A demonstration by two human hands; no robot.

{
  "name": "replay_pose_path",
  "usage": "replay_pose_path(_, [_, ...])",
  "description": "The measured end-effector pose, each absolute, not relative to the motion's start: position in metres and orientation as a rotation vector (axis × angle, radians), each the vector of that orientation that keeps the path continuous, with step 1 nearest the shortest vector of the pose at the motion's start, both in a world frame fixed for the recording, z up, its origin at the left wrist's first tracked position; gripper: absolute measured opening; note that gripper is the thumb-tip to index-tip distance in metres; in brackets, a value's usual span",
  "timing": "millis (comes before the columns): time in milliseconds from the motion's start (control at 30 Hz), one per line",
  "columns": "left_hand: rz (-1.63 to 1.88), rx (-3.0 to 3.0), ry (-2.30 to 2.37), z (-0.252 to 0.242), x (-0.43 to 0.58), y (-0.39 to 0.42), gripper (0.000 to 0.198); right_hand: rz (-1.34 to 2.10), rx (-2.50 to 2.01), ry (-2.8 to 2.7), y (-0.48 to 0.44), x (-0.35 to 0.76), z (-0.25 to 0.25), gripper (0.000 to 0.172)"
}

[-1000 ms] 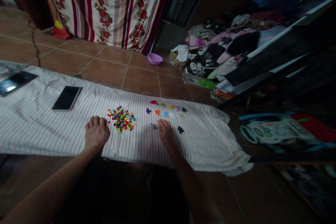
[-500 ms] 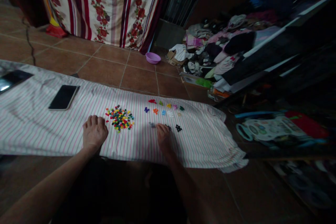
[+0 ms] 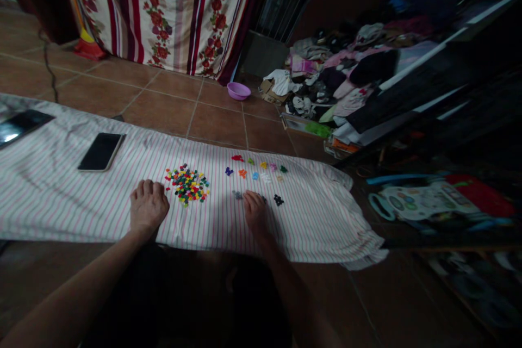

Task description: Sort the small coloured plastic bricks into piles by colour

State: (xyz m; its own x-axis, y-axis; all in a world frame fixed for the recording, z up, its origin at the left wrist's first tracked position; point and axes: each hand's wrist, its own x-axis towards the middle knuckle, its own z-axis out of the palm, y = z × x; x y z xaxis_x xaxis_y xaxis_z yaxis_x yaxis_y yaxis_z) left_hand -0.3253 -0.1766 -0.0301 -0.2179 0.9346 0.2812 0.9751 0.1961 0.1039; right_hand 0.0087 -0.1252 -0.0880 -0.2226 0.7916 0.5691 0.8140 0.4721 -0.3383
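Note:
My left hand (image 3: 149, 205) lies palm down on the striped cloth (image 3: 110, 212), fingers loosely laid out, holding nothing. Just right of it spreads a mixed heap of small coloured pieces (image 3: 188, 185). My right hand (image 3: 255, 211) is low over the cloth, its fingertips pressed together; anything between them is too small to make out. A little grey cluster (image 3: 237, 194) lies left of those fingertips, and a dark cluster (image 3: 278, 200) lies to the right. Another dark cluster is partly hidden behind the hand. Beyond are small single-colour clusters, among them red (image 3: 237, 158), orange (image 3: 242, 173) and white (image 3: 266, 178).
A phone (image 3: 101, 152) lies on the cloth at left, with another dark-screened device (image 3: 23, 126) at the far left edge. On the tiled floor beyond stand a purple basin (image 3: 238, 91) and a large pile of clothes (image 3: 326, 73). A floral curtain (image 3: 171, 11) hangs behind.
The whole view has shifted very slightly. Both hands stay in nearly the same places, and the heap and clusters look the same.

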Motion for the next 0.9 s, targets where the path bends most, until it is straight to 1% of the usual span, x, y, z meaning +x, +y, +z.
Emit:
replay_pose_path(200, [-0.406, -1.864, -2.324, -0.029, -0.325, -0.177, 0.029, -0.034, -1.355, -2.132, -0.118, -0.002, -0.074, 0.031])
replay_pose_path(467, [-0.421, -1.867, -2.325, -0.03, -0.325, -0.177, 0.029, 0.02, -1.457, -2.19, -0.127, -0.048, -0.08, 0.043])
replay_pose_path(700, [-0.399, -1.871, -2.336, -0.028, -0.325, -0.177, 0.031, 0.025, -1.506, -2.179, -0.142, -0.057, -0.089, 0.052])
replay_pose_path(900, [-0.412, -1.874, -2.311, -0.03, -0.326, -0.177, 0.03, 0.009, -1.48, -2.165, -0.156, -0.057, -0.092, 0.054])
